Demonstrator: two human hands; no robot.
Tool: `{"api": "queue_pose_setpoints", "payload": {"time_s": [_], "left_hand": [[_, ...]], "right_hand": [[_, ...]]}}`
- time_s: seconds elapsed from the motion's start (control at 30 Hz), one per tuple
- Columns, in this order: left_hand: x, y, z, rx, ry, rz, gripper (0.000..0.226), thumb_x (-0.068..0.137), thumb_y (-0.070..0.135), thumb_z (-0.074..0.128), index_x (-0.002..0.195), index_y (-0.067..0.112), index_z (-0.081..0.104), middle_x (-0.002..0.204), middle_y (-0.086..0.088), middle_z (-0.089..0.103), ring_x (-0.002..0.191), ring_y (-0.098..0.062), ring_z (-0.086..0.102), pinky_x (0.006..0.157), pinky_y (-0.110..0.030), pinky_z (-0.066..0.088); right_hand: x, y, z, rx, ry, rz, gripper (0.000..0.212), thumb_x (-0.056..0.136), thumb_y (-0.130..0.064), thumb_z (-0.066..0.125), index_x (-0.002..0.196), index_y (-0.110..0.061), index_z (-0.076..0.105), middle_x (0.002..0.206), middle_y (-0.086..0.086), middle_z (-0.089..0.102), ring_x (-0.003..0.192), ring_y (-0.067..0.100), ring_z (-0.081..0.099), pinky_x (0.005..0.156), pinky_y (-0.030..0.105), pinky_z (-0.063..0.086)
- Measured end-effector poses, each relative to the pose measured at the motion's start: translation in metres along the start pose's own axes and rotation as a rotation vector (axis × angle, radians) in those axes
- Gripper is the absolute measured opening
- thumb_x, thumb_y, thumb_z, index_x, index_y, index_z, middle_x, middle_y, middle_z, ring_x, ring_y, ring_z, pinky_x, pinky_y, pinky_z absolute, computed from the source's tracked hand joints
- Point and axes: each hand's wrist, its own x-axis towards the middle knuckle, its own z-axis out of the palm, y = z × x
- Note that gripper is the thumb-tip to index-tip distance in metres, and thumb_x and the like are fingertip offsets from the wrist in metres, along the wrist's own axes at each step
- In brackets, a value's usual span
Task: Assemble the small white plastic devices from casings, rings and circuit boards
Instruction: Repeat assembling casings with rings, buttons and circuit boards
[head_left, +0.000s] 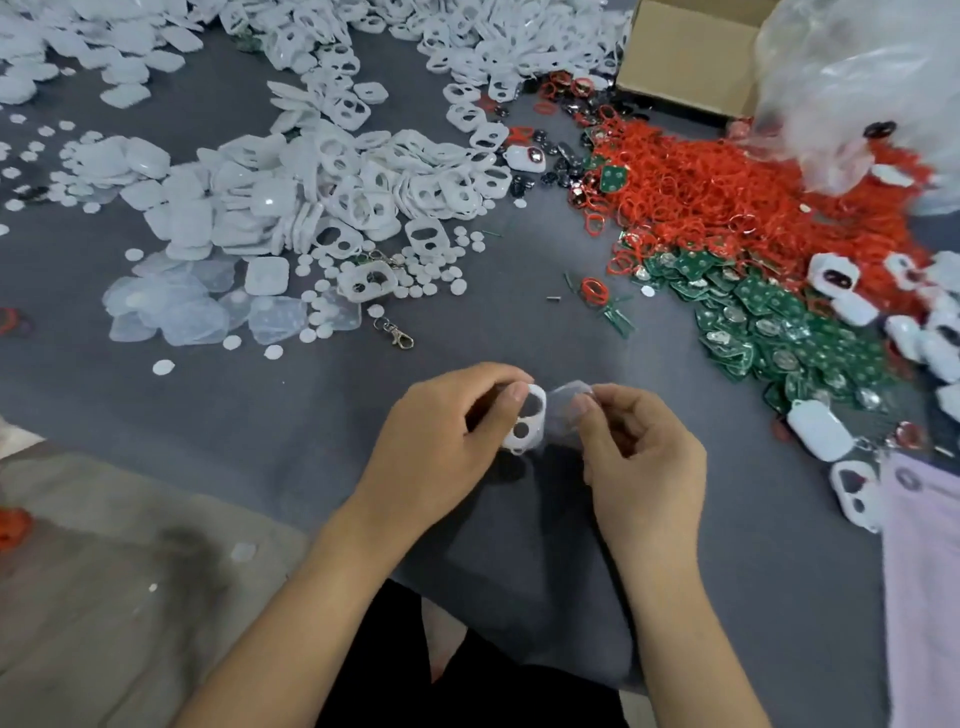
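Holding a white casing (525, 422) with two holes, my left hand (441, 441) pinches it between thumb and curled fingers, low over the grey cloth (260, 415). My right hand (644, 457), just beside it, pinches a thin clear film (569, 400) that touches the casing's right edge. Beyond my left hand lies a heap of white casings (337, 182). Beyond my right hand are red rings (727, 197) and green circuit boards (769, 322).

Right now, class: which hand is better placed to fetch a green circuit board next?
The right hand: the green circuit boards lie on its side, while the left hand holds the white casing.
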Motion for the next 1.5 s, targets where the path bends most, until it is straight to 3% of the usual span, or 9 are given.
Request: {"api": "queue_pose_setpoints", "payload": {"time_s": [0.17,0.33,0.57,0.67,0.87,1.03,1.2,1.37,1.5], "left_hand": [[-0.004,0.016,0.014,0.144,-0.156,0.144,0.017,0.103,0.039,0.06,0.103,0.034,0.076,0.078,0.014,0.066,0.08,-0.011,0.052,0.074,-0.039,0.05],[-0.009,0.026,0.032,0.191,-0.124,0.192,0.019,0.103,0.03,0.063,0.106,0.023,0.081,0.086,0.005,0.065,0.085,-0.022,0.054,0.078,-0.047,0.047],[-0.017,0.009,0.014,0.273,-0.26,0.233,0.049,0.099,0.05,0.051,0.141,0.026,0.06,0.125,0.012,0.058,0.119,-0.015,0.048,0.104,-0.033,0.04],[-0.021,0.003,0.009,0.288,-0.294,0.25,0.062,0.09,0.062,0.059,0.143,0.03,0.057,0.13,0.018,0.054,0.124,-0.011,0.046,0.103,-0.026,0.032],[-0.024,0.004,0.016,0.331,-0.218,0.302,0.055,0.088,0.055,0.066,0.135,0.025,0.064,0.128,0.013,0.057,0.121,-0.015,0.05,0.1,-0.031,0.039],[-0.026,0.006,0.016,0.326,-0.199,0.276,0.056,0.086,0.059,0.065,0.129,0.023,0.067,0.126,0.01,0.056,0.121,-0.016,0.05,0.103,-0.035,0.042],[-0.007,0.012,0.022,0.257,-0.158,0.191,0.047,0.097,0.057,0.052,0.127,0.025,0.068,0.116,0.011,0.061,0.11,-0.015,0.054,0.096,-0.033,0.046],[0.056,0.014,0.043,0.327,-0.055,0.092,0.024,0.102,0.035,0.06,0.123,0.029,0.067,0.121,0.007,0.057,0.092,-0.022,0.068,0.072,-0.033,0.047],[0.103,0.014,0.058,0.35,-0.005,0.153,0.03,0.1,0.029,0.061,0.13,0.027,0.063,0.125,0.001,0.053,0.089,-0.022,0.065,0.07,-0.039,0.052]], "right_hand": [[-0.023,0.016,-0.053,-0.109,-0.096,-0.094,0.01,0.092,-0.045,0.066,0.091,-0.043,0.076,0.069,-0.001,0.066,0.063,0.015,0.06,0.062,0.021,0.048],[-0.022,0.022,-0.072,-0.299,-0.23,-0.224,0.011,0.097,-0.03,0.071,0.094,-0.037,0.079,0.073,-0.002,0.065,0.073,0.016,0.063,0.069,0.028,0.048],[-0.013,0.022,-0.067,-0.459,-0.189,-0.294,0.016,0.103,-0.025,0.06,0.091,-0.029,0.069,0.099,-0.016,0.062,0.095,0.009,0.062,0.073,0.035,0.051],[-0.016,0.023,-0.068,-0.456,-0.179,-0.333,0.017,0.103,-0.032,0.054,0.093,-0.028,0.067,0.1,-0.018,0.063,0.097,0.01,0.06,0.075,0.034,0.05],[-0.017,0.024,-0.066,-0.501,-0.148,-0.387,0.01,0.097,-0.031,0.066,0.092,-0.034,0.075,0.081,-0.021,0.062,0.083,0.007,0.056,0.066,0.027,0.047],[-0.017,0.027,-0.062,-0.599,-0.041,-0.42,0.009,0.094,-0.037,0.069,0.098,-0.034,0.077,0.09,-0.016,0.062,0.086,0.008,0.057,0.065,0.023,0.045],[-0.013,0.024,-0.062,-0.492,0.019,-0.313,0.01,0.094,-0.039,0.063,0.093,-0.037,0.073,0.085,-0.019,0.063,0.086,0.004,0.058,0.071,0.018,0.044],[0.0,0.028,-0.06,-0.388,0.077,-0.178,0.016,0.097,-0.032,0.066,0.084,-0.04,0.068,0.081,-0.013,0.068,0.072,0.008,0.062,0.068,0.035,0.052],[0.011,0.026,-0.053,-0.41,0.097,-0.143,0.013,0.093,-0.042,0.06,0.082,-0.04,0.067,0.084,-0.018,0.068,0.074,0.003,0.062,0.065,0.028,0.05]]}}
